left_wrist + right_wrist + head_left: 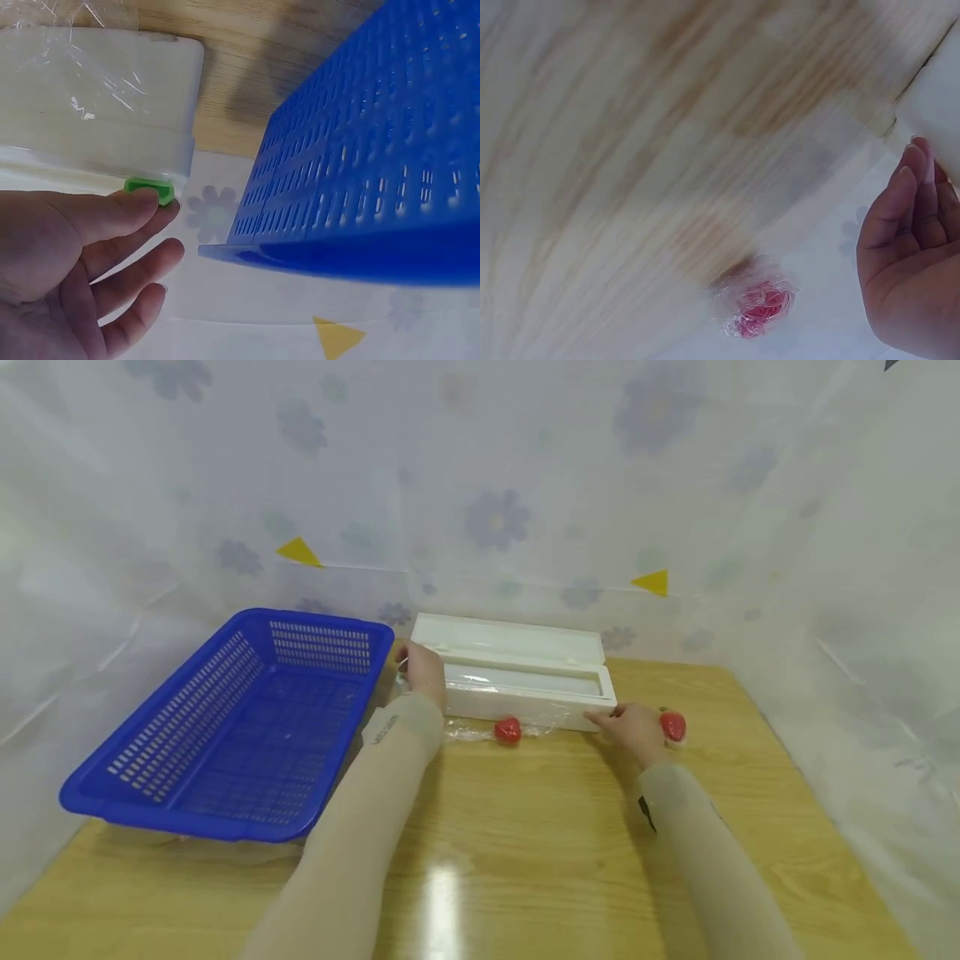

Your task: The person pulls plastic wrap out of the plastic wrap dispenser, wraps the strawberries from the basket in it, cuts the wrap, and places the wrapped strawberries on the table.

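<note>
A white cling film dispenser [517,703] lies on the table with its long lid [510,639] raised at the back. At its left end, my left hand [424,672] pinches a small green slider [150,187] between thumb and fingertip, the other fingers loosely bent. My right hand [633,731] holds the dispenser's right front corner; in the right wrist view its fingertips touch the white end. Clear film [90,82] hangs over the front. Just before the dispenser sits a red strawberry [507,730] with crumpled film on both sides. Another strawberry [673,726], wrapped in film, lies right of my right hand.
A large blue plastic basket [386,639] stands at the left, close beside my left hand and forearm. Behind the wooden table [510,843] hangs a flowered curtain [495,518], with further sheeting at both sides. Yellow triangles [651,582] mark the curtain.
</note>
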Motion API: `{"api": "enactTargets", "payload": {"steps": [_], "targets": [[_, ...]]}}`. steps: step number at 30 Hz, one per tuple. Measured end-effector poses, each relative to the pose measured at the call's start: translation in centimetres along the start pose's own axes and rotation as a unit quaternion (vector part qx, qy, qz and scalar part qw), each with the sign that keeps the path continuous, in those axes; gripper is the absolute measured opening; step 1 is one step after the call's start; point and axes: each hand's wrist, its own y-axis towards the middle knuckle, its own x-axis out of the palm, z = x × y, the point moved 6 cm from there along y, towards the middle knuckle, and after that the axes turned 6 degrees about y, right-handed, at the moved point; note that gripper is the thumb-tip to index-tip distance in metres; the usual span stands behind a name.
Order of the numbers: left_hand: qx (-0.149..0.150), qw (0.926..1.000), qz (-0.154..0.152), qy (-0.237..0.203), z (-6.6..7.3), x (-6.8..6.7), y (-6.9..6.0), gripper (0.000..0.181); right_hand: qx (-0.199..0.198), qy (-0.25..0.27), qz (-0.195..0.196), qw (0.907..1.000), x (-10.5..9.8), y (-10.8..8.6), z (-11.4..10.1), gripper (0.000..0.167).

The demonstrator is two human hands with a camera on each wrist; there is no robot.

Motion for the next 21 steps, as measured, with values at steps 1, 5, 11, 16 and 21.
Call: {"api": "enactTargets", "payload": {"steps": [1, 5, 11, 16, 21], "targets": [[-0.002, 1.0000, 0.001, -0.003, 0.0, -0.1, 0.0, 0.024, 0.002, 0.002, 0.001, 1.0000, -0.1, 0.0, 0.0, 0.058], [-0.002, 0.9998, 0.007, -0.019, 0.2, -0.3, -0.2, 0.030, -0.003, 0.005, -0.002, 1.0000, -0.3, 0.0, -0.1, 0.056], [0.075, 0.9822, 0.090, -0.146, 2.5, -1.7, -1.2, 0.044, -0.007, -0.042, -0.037, 0.9984, -1.0, -0.6, -0.8, 0.065], [0.132, 0.9583, 0.183, -0.176, 3.9, -2.3, -2.1, 0.040, -0.048, -0.081, 0.010, 0.9955, -1.4, -1.8, -2.7, 0.060], [0.173, 0.9349, 0.256, -0.174, 4.7, -2.3, -2.7, 0.033, -0.190, -0.167, 0.081, 0.9642, -0.7, -3.7, -5.2, 0.035]]}}
